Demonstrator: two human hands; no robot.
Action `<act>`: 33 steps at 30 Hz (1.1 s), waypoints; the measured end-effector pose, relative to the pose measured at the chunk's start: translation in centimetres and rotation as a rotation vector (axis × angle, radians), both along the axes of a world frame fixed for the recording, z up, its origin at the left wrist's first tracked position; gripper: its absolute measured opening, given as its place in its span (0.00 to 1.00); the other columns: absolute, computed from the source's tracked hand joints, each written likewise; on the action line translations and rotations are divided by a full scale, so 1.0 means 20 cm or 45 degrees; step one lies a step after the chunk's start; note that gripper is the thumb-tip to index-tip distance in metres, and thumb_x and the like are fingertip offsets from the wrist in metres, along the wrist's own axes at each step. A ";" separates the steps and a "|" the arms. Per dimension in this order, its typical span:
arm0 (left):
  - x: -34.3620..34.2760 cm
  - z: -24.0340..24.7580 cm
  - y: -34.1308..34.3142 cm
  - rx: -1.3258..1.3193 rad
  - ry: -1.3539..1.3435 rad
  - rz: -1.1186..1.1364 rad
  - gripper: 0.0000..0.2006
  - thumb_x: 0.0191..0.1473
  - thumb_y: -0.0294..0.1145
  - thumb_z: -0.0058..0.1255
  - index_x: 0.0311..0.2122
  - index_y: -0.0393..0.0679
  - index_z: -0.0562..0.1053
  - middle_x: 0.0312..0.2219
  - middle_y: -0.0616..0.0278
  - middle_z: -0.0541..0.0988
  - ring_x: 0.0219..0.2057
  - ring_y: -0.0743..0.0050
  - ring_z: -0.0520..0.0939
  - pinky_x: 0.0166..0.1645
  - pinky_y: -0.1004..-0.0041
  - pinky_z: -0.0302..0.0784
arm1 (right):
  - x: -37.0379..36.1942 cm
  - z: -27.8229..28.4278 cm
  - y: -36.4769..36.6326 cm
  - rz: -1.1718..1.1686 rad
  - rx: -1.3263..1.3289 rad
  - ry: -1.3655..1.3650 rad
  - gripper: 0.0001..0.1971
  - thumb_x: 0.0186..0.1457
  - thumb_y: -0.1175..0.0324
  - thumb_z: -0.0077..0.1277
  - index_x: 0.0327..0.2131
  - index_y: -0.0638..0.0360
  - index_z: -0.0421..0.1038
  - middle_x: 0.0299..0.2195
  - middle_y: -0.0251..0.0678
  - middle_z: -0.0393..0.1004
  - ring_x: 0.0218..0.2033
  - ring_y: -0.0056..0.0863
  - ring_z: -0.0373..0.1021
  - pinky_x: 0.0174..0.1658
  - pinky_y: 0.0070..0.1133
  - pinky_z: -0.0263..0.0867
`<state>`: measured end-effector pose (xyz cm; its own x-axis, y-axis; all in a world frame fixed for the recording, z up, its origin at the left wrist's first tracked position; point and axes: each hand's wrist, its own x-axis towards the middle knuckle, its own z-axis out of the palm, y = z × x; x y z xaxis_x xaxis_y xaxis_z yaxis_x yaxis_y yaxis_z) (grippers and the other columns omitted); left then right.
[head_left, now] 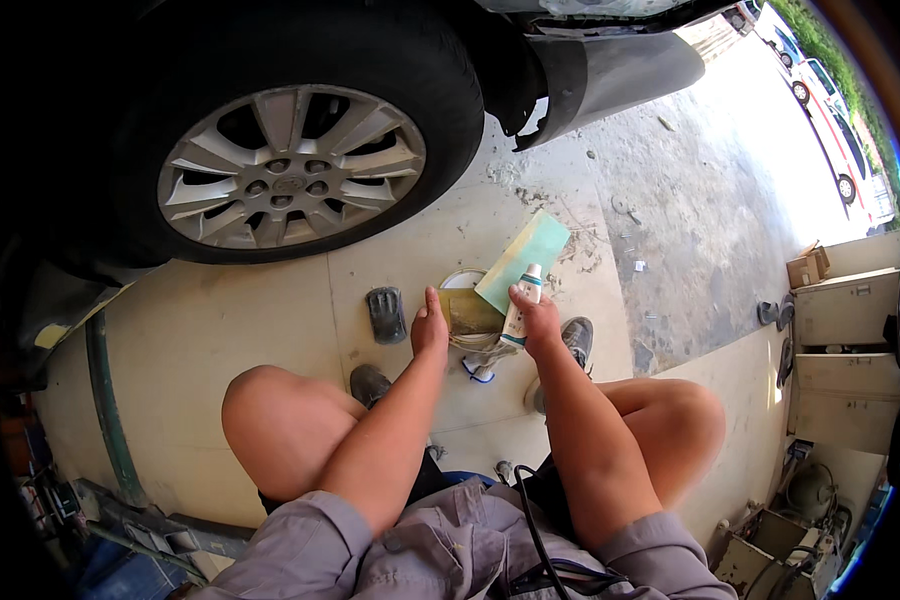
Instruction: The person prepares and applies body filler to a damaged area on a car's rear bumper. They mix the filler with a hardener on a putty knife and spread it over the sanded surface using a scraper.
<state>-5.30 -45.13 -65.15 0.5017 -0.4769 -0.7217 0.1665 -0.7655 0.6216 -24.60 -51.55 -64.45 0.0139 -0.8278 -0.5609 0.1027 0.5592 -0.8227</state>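
My right hand (538, 322) is closed around a white and teal squeeze tube (523, 300), its white cap pointing up and away from me. My left hand (430, 330) is at the left edge of a flat olive-yellow board (475, 312); its thumb points up, and its other fingers seem to curl round that edge, partly hidden. Beyond the tube, a pale green sheet (530, 255) slants across the board's upper right corner. Under the board shows the pale rim of a round container (462, 279). A dark ribbed block (385, 315) is on the floor left of my left hand.
A car wheel (290, 170) and dark tyre fill the upper left, with a loose-edged grey bumper (620, 85) beside it. My shoes (577, 340) flank the container. Below the board is a small white and blue item (479, 371). Cabinets (850, 350) stand at the right.
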 end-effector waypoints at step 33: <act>0.78 0.72 -0.21 -0.882 0.351 -0.214 0.19 0.58 0.29 0.61 0.54 0.41 0.77 0.47 0.62 0.83 0.50 0.69 0.81 0.59 0.66 0.73 | 0.17 0.50 -0.29 0.635 -0.675 0.382 0.13 0.60 0.60 0.61 0.37 0.61 0.76 0.29 0.39 0.78 0.29 0.31 0.74 0.36 0.28 0.71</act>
